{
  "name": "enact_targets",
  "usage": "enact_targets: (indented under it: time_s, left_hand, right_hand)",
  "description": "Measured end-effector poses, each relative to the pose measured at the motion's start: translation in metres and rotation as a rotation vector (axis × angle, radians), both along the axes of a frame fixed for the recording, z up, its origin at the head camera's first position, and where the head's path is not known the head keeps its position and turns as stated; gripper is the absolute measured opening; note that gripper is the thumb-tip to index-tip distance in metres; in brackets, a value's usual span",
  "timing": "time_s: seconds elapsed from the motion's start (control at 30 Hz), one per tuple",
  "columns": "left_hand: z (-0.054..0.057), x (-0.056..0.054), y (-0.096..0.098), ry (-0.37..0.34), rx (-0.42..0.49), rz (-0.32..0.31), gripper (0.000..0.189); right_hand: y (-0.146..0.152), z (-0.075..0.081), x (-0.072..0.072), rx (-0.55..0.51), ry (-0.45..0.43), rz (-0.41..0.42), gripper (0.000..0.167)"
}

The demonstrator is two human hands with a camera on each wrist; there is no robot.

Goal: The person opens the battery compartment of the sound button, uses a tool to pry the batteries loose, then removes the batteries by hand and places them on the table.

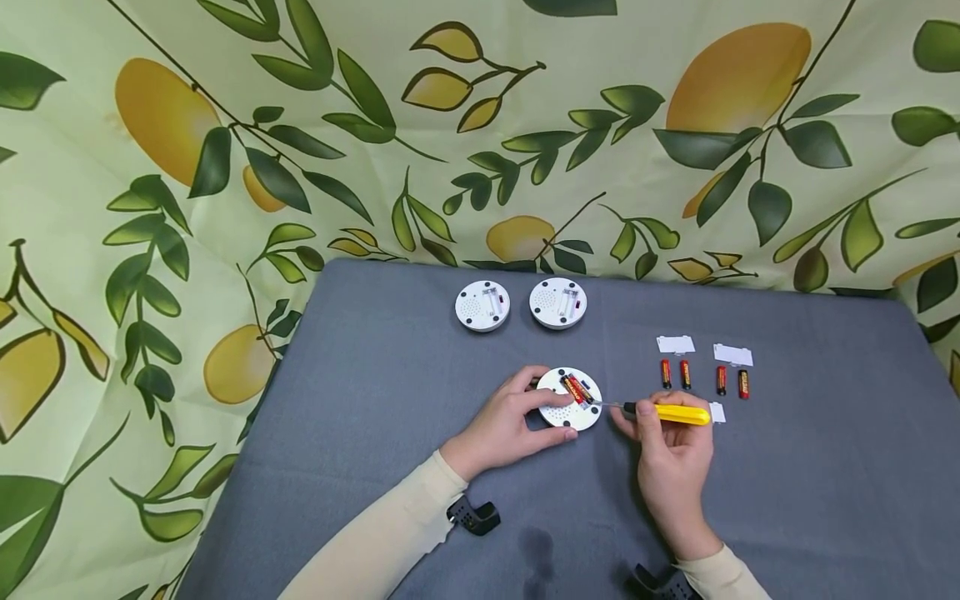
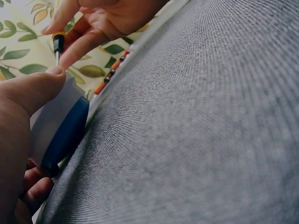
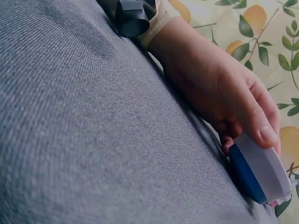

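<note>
My left hand (image 1: 498,429) grips a round white device (image 1: 583,420) by its edge, thumb and fingers on either side. Two red-and-black batteries (image 1: 577,389) lie in its open compartment, with a fingertip beside them. A blue band (image 2: 67,133) runs round its lower part in the left wrist view. My right hand (image 1: 675,467) holds a screwdriver (image 1: 681,414) by its yellow handle. The shaft points left, and its tip is at the battery ends; whether it touches them I cannot tell.
Two similar white devices (image 1: 482,306) stand behind, their battery compartments uncovered. To the right, loose batteries (image 1: 722,380) lie in pairs below white covers (image 1: 732,355). Another white cover (image 1: 717,412) lies partly behind the screwdriver. Grey cloth (image 1: 375,392) covers the table, against a patterned backdrop.
</note>
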State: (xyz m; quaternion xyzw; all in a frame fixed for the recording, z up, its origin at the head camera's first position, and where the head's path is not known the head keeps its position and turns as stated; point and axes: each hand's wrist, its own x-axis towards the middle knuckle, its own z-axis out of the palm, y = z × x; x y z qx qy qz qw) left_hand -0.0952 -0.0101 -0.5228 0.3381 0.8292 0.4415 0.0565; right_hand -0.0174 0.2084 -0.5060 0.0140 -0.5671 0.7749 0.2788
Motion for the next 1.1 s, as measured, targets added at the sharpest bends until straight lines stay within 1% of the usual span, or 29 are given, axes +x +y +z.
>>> enact_targets:
  time_s: [0.17, 0.33, 0.5, 0.57, 0.63, 0.73, 0.8, 0.87, 0.93, 0.97, 1.07, 1.1]
  left_hand:
    - [0.002, -0.002, 0.001, -0.013, -0.009, 0.007, 0.044]
    - [0.002, -0.001, 0.001, -0.011, -0.037, 0.005, 0.043]
    - [0.001, 0.000, 0.000, 0.001, -0.052, 0.001, 0.040]
    - [0.001, 0.001, -0.001, 0.009, -0.047, -0.001, 0.040]
    - [0.002, 0.001, -0.001, 0.017, -0.040, -0.003, 0.039]
    - [0.002, 0.001, -0.001, 0.024, -0.040, -0.009, 0.038]
    - [0.002, 0.001, -0.001, 0.022, -0.039, -0.014, 0.037]
    - [0.002, 0.001, -0.001, 0.018, -0.038, -0.018, 0.037]
    - [0.002, 0.001, -0.001, 0.016, -0.033, -0.019, 0.037]
    - [0.002, 0.001, -0.001, 0.016, -0.030, -0.019, 0.037]
    - [0.001, 0.001, -0.001, 0.018, -0.027, -0.018, 0.037]
    - [0.001, 0.001, -0.001, 0.018, -0.026, -0.018, 0.037]
  right_hand:
    - [-0.001, 0.002, -0.001, -0.021, 0.052, 0.017, 0.021]
    - [-0.001, 0.001, -0.001, -0.008, 0.082, 0.016, 0.020]
    - [0.006, 0.005, -0.002, 0.022, 0.106, -0.054, 0.022]
    - [0.013, 0.008, -0.004, -0.007, 0.137, -0.073, 0.023]
    - [0.020, 0.012, -0.008, -0.069, 0.169, -0.084, 0.025]
    - [0.035, 0.020, -0.012, -0.149, 0.173, -0.135, 0.032]
    - [0.049, 0.026, -0.013, -0.170, 0.150, -0.179, 0.040]
    - [0.065, 0.033, -0.015, -0.151, 0.110, -0.236, 0.047]
    - [0.084, 0.039, -0.017, -0.128, 0.074, -0.284, 0.047]
    - [0.095, 0.042, -0.017, -0.076, 0.035, -0.322, 0.046]
    - [0.126, 0.048, -0.017, 0.033, -0.085, -0.425, 0.038]
    - [0.136, 0.049, -0.016, 0.111, -0.147, -0.469, 0.035]
